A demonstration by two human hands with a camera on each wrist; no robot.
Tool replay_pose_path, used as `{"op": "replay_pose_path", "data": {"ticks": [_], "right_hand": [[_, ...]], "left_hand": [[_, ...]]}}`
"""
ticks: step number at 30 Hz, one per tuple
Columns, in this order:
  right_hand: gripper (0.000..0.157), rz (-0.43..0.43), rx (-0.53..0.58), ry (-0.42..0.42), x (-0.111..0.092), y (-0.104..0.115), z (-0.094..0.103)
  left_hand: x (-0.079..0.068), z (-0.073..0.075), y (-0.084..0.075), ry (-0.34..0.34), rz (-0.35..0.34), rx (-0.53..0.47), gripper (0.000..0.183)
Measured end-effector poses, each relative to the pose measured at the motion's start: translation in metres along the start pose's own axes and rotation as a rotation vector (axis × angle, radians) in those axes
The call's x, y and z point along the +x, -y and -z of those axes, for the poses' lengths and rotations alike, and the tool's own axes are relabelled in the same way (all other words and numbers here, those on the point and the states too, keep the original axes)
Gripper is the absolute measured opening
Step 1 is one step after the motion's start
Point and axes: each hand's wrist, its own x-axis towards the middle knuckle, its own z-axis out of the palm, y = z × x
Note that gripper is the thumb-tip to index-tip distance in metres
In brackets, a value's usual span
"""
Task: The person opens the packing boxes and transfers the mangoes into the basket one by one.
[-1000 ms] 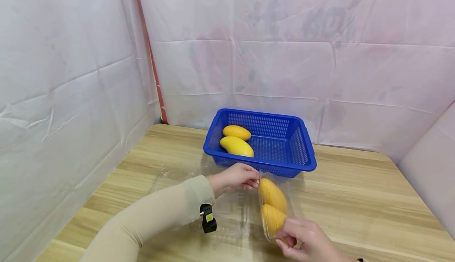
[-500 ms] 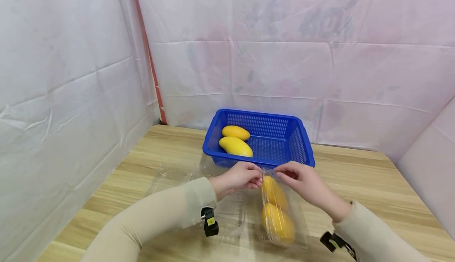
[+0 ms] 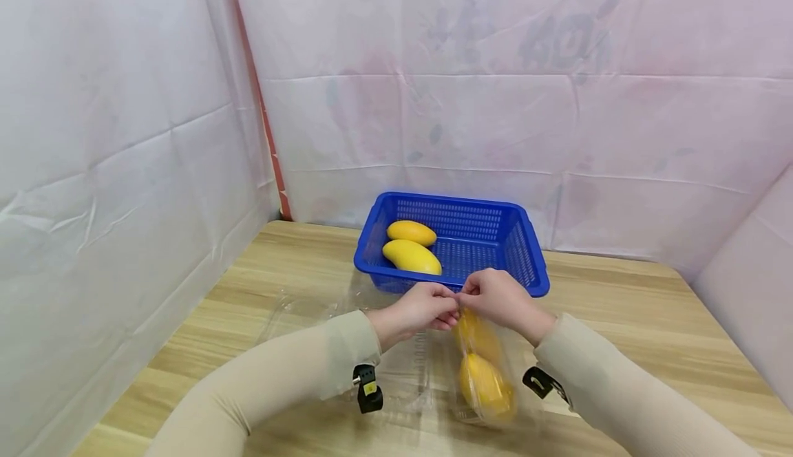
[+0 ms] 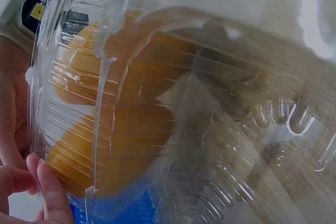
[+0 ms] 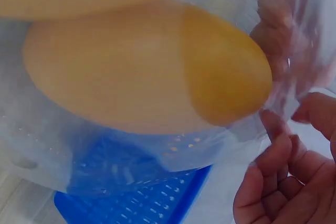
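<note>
Two yellow mangoes (image 3: 487, 383) lie in a clear box (image 4: 44, 109), lower centre of the frame.
I see left hand (image 3: 418, 311) and right hand (image 3: 500, 299) meeting at its upper end, each grip narrow, pinching the edge, just below the blue basket (image 3: 467, 220).

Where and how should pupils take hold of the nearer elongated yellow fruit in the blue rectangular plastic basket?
Probably across the middle of the nearer elongated yellow fruit, from above: its length runs sideways, the blue plastic basket walls it in, and the farther oval yellow fruit sits close behind.
</note>
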Motion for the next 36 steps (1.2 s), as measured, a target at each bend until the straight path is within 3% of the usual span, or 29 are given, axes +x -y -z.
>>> {"op": "replay_pose_path", "data": {"ticks": [7,16,30,36], "right_hand": [[0.011,-0.035,0.058,0.003,0.003,-0.002,-0.003],[0.011,-0.049,0.107,-0.029,0.003,-0.006,-0.010],[0.013,-0.029,0.171,-0.080,-0.002,-0.009,-0.014],[0.013,0.000,0.214,-0.113,-0.004,-0.014,-0.012]], "left_hand": [[0.001,-0.003,0.000,-0.048,0.015,0.018,0.012],[0.003,-0.005,0.000,-0.098,-0.017,0.088,0.010],[0.006,-0.007,0.008,-0.117,-0.075,0.106,0.007],[0.009,-0.004,0.008,-0.084,-0.059,0.097,0.011]]}}
